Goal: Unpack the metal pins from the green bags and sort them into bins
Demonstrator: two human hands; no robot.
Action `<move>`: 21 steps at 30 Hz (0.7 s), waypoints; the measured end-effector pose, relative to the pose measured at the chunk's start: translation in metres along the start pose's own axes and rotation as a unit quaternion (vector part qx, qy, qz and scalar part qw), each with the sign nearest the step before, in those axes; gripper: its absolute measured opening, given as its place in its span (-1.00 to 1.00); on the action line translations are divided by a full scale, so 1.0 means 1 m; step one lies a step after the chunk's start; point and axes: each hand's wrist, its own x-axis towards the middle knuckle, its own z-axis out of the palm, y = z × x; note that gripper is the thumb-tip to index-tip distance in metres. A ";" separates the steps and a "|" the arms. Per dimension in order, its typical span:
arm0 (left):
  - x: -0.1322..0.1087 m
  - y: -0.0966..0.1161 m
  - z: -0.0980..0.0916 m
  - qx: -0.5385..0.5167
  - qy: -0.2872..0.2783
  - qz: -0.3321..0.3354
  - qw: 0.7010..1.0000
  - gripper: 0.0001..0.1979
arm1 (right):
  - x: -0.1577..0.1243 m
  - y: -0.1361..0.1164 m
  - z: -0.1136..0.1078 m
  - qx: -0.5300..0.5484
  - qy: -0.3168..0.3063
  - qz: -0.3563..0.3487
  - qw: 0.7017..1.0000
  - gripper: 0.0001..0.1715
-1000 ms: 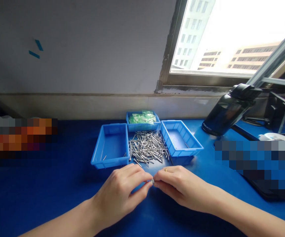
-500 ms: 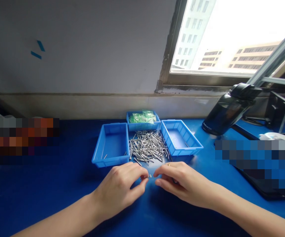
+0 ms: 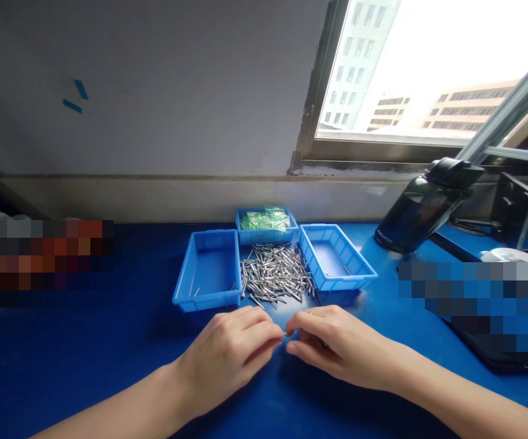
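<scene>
My left hand (image 3: 231,347) is closed in a pinch just in front of the pile. The small shiny tip of a metal pin (image 3: 285,334) pokes out from its fingertips; the rest is hidden. Close against that tip is the curled index finger of my right hand (image 3: 332,341), its thumb a little apart below. A small dark spot shows inside the right hand's curled fingers, too hidden to name. Beyond both hands lies a heap of slim silver metal pins (image 3: 275,274), like screws or rivets.
Around the heap stand a left blue bin (image 3: 206,300) holding a few pins, a right blue bin (image 3: 349,281) with a pin or two, and a rear blue bin (image 3: 268,235) of green-tinted bags. A black bottle (image 3: 422,210) leans at right, near the window.
My left hand has moved slightly right and down, bringing the metal tip up to the right index finger. The whole view has shifted a little; the bins and heap look unchanged.
</scene>
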 end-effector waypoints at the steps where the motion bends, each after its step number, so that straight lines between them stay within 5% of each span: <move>1: 0.000 0.000 0.000 -0.001 0.000 0.002 1.000 -0.86 | 0.000 0.000 0.000 -0.001 0.002 0.002 1.000 -0.81; 21: 0.003 0.003 -0.002 -0.042 0.018 -0.041 0.998 -0.90 | 0.000 0.002 0.001 0.020 0.037 -0.010 0.999 -0.79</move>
